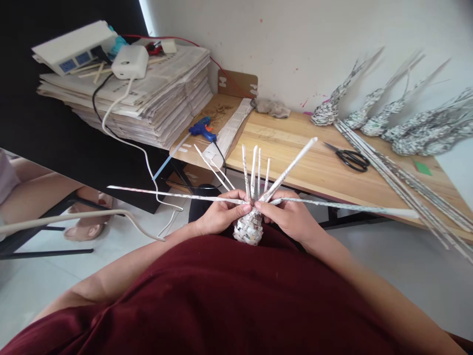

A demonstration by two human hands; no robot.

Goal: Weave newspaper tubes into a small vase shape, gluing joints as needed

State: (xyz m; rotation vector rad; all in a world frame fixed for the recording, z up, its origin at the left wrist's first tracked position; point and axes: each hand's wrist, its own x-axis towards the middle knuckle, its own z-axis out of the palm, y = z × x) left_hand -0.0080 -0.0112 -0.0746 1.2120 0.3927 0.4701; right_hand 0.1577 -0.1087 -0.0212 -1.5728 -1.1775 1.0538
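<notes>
Close to my body is a small woven vase [248, 230] of rolled newspaper, its rounded base toward me. Several paper tubes fan out from its top, some pointing up and away, one long tube [166, 194] reaching left and another [351, 206] reaching right. My left hand [226, 212] is closed, thumb and fingers pinching the weave at the left of the neck. On the other side my right hand [283, 212] pinches the tubes at the neck, its thumb almost meeting the left one. Fingers under the tubes are partly hidden.
On the wooden table [273, 133] lie black scissors [349, 157], long paper tubes [399, 182] and several woven paper vases [384, 116]. A blue glue gun [203, 129] rests beside a tall newspaper stack [148, 93] with a power strip [74, 49]. Cables hang at left; another person's legs [40, 187] show there.
</notes>
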